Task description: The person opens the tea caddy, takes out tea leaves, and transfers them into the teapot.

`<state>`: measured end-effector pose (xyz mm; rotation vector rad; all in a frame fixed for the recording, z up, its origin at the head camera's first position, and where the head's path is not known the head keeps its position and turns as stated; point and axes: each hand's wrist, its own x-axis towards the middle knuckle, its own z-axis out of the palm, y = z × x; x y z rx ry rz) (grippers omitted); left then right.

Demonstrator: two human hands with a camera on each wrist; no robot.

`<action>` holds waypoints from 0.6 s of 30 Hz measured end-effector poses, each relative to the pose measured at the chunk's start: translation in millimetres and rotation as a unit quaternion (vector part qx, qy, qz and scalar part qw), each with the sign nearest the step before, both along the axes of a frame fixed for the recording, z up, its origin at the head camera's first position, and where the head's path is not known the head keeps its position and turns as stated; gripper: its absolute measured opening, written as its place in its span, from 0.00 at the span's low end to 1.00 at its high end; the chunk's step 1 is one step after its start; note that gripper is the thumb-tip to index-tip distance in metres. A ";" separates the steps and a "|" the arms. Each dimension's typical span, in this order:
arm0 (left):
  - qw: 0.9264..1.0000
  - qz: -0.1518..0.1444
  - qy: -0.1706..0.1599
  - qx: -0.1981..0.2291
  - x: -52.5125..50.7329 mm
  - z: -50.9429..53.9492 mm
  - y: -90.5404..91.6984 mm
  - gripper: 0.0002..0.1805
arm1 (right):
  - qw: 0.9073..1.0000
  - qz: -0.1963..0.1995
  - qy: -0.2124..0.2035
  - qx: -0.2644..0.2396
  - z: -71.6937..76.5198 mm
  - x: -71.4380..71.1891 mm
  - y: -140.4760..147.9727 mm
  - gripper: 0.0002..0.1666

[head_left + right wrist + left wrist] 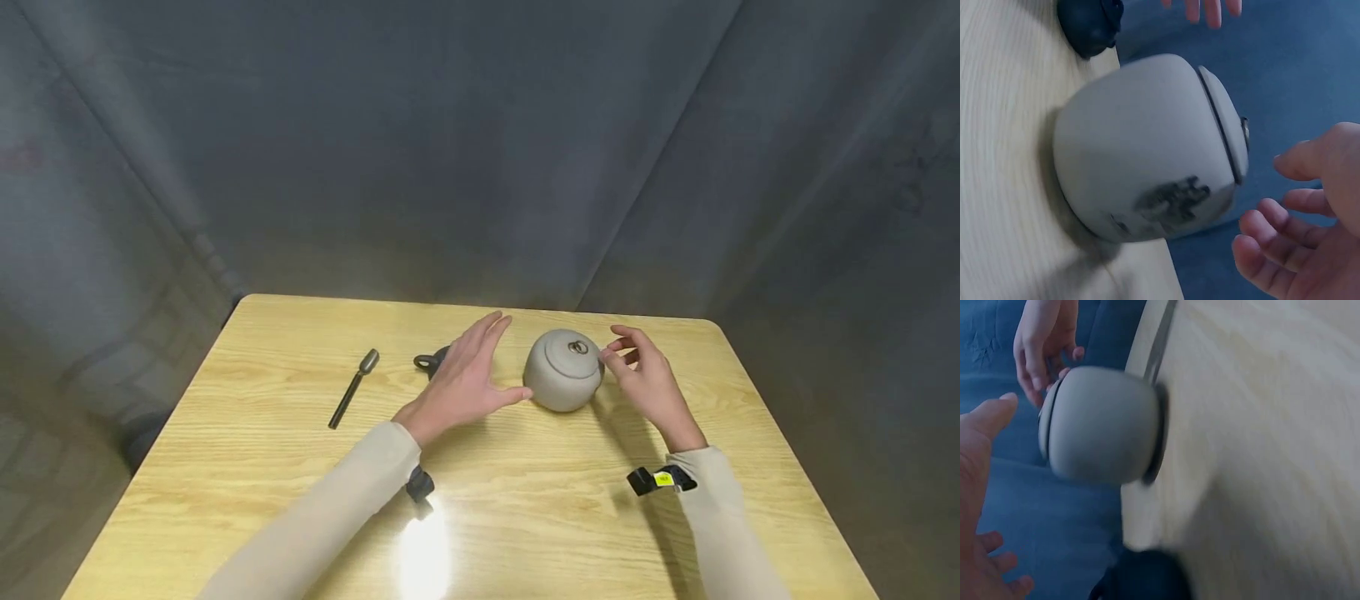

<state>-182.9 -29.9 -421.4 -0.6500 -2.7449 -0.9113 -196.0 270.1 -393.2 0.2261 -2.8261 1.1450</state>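
Note:
A light grey lidded jar (558, 383) stands upright on the table between the two hands. Its lid carries a metal ring (577, 347), and a dark painted motif (1175, 199) shows in the right wrist view. My left hand (465, 385) is at the jar's left, fingers extended and thumb spread toward it; head-view contact is unclear, but the left wrist view shows a gap. On the other side, my right hand (647, 379) has loosely bent fingers (1272, 234), apart from the jar in the right wrist view. Neither hand holds anything.
A small dark teapot-like pot (1088, 25) stands left of the jar, mostly hidden behind the left hand in the head view. Farther left lies a dark-handled spoon (352, 390). Grey curtains (450, 167) hang behind the wooden table (525, 517).

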 end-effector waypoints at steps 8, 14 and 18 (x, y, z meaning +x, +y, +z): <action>0.998 -0.021 0.033 -0.056 0.0 19.2 -35.9 0.66 | 0.998 0.011 0.054 0.011 14.9 -5.2 15.0 0.31; 0.994 -0.037 0.048 -0.093 2.2 32.5 -64.0 0.70 | 0.995 0.013 0.100 0.022 35.5 -3.1 23.5 0.38; 0.990 -0.048 0.050 -0.122 3.1 40.9 -79.1 0.72 | 0.990 0.016 0.134 0.032 49.3 -3.3 25.0 0.42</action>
